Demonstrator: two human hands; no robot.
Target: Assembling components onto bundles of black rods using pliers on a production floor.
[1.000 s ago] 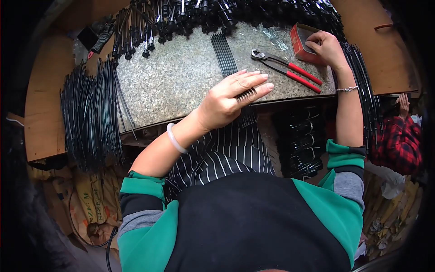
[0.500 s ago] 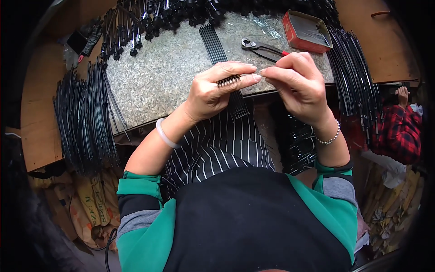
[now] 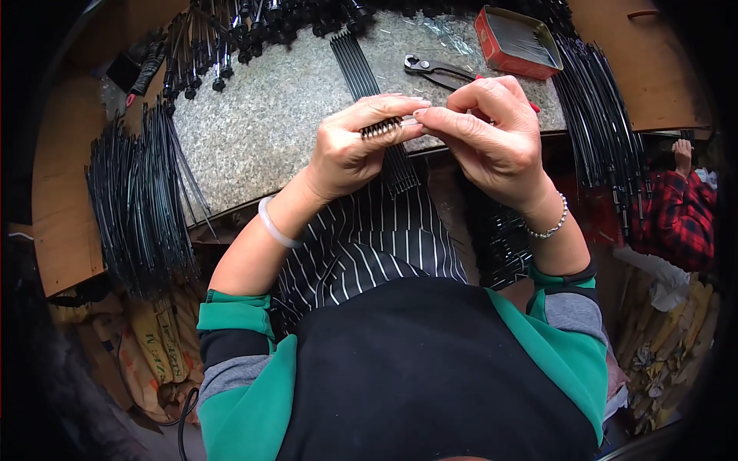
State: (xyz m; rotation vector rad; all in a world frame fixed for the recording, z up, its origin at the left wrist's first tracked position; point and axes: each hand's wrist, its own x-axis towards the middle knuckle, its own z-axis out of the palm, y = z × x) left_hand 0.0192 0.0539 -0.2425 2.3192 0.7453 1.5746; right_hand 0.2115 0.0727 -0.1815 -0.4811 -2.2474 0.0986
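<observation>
While both hands meet above the near edge of the speckled worktop [image 3: 254, 131], the head view shows the left hand [image 3: 346, 150] curled closed around the near ends of a flat row of black rods [image 3: 377, 115]. Its thumb and forefinger pinch the pale rod tips together, and the row runs away across the stone. The right hand [image 3: 492, 142] is closed too, its thumb and forefinger nipped on something small and light at those same tips. What that piece is cannot be told at this size.

Risk, as judged: the grip covers one end only, so the far ends could fan out or slide on the stone if the pinch slackens. The small piece could also drop into the lap of the striped apron [image 3: 369, 246], since the work hangs just over the edge.

Surroundings: cutting pliers with red handles [image 3: 434, 71] lie just behind the right hand, partly hidden by it. A red tin [image 3: 513, 42] stands beyond them. Bundles of black rods hang over the left edge [image 3: 138, 207] and the right edge [image 3: 600, 131], crowding both sides. More rods with capped ends [image 3: 231, 38] lie heaped at the back. A person in a red checked sleeve [image 3: 676, 207] is at far right, well apart.
</observation>
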